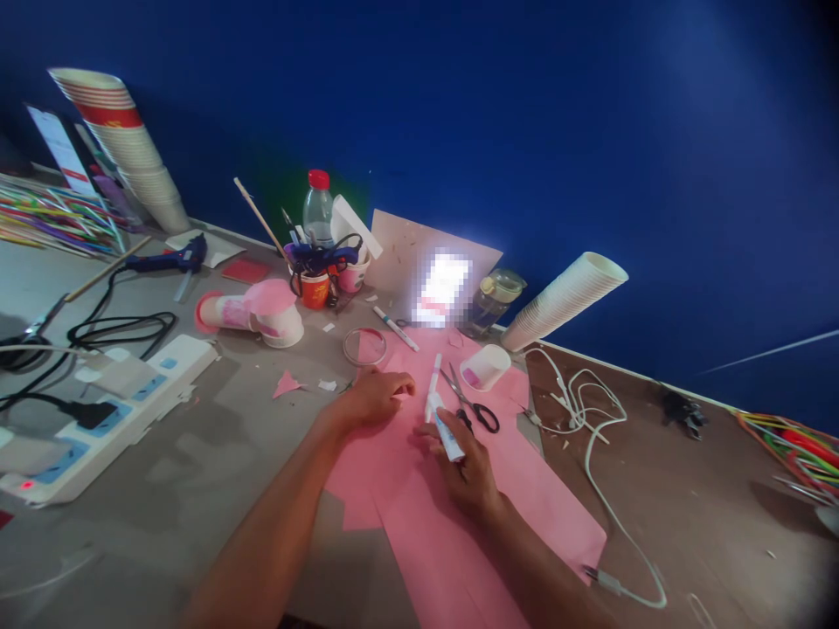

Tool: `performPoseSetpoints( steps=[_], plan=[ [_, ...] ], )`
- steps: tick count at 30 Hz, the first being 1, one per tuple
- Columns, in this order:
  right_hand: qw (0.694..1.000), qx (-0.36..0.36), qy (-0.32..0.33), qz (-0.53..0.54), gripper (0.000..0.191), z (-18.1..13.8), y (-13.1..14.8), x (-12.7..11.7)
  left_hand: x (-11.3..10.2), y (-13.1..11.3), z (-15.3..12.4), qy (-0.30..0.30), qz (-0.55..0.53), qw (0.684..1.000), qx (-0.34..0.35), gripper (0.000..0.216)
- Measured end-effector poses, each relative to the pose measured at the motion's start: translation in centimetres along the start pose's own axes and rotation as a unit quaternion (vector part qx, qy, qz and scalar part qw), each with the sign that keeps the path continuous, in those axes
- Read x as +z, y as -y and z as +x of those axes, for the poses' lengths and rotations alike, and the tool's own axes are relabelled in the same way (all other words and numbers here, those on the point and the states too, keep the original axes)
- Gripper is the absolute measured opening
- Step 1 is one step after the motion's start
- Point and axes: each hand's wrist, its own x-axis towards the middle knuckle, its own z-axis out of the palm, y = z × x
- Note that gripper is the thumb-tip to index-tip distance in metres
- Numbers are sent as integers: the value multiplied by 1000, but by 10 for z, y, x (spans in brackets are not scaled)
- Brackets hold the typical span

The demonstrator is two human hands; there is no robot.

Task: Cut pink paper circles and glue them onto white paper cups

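My right hand (pixel 467 467) is closed around a white glue stick or marker (pixel 448 434), its tip pointing up toward a thin pink strip (pixel 433 377) lying on the pink paper (pixel 459 524). My left hand (pixel 377 395) rests on the top left of the same pink sheet with its fingers curled and pressed down, seemingly holding the paper flat. Black-handled scissors (pixel 473 406) lie just right of the strip. A small cup lined with pink (pixel 485 367) lies on its side beyond them.
A white power strip (pixel 105 411) with black cables sits at left, near a blue glue gun (pixel 171 259). Behind are a water bottle (pixel 318 210), a tool cup (pixel 315 284), paper cup stacks (pixel 564 301), a tape ring (pixel 364 346), a white cable (pixel 593 437) and straws (pixel 796 445).
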Motion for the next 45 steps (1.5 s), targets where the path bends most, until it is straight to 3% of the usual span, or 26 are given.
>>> performPoseSetpoints(
  steps=[6,9,17,27,33,40,45],
  plan=[
    [987,-47,106,-109,37,4,4,1,-6,-3,-3,17,8,999,34,35],
    [979,-71,126,-147,38,4,1,1,-7,-2,-4,32,17,998,45,36],
    [982,-64,99,-147,41,5,-7,-7,-10,-6,-4,75,67,993,58,31],
    [987,-59,85,-127,38,5,-8,-7,-8,-3,-4,70,100,990,69,27],
    [990,-63,67,-107,38,4,-8,-8,-5,4,-3,61,102,992,36,30],
    [999,37,-11,-27,27,5,0,-1,-3,6,-3,67,90,993,33,30],
    [995,100,-14,3,25,6,-3,7,-4,5,-3,71,83,994,22,30]
  ],
)
